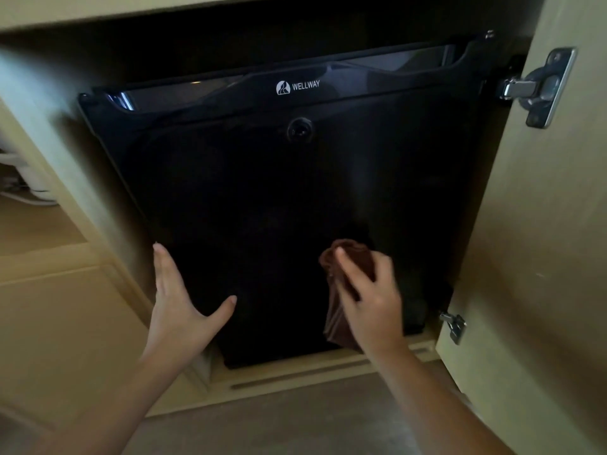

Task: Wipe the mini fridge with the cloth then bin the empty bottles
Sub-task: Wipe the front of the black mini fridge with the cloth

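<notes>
Far to the left of the left grip, pale cables lie blurred in the neighbouring cabinet bay. The left grip, a bare hand, is spread apart with straight fingers, laid against the lower left edge of the black mini fridge. The fridge sits inside the cabinet, its WELLWAY logo well above both grips. To the right, the brown cloth is bunched against the lower fridge front, its tail hanging below the right grip, whose fingers are clamped on it. Just right of that grip is the lower hinge. The upper hinge sits high above it on the open cabinet door.
</notes>
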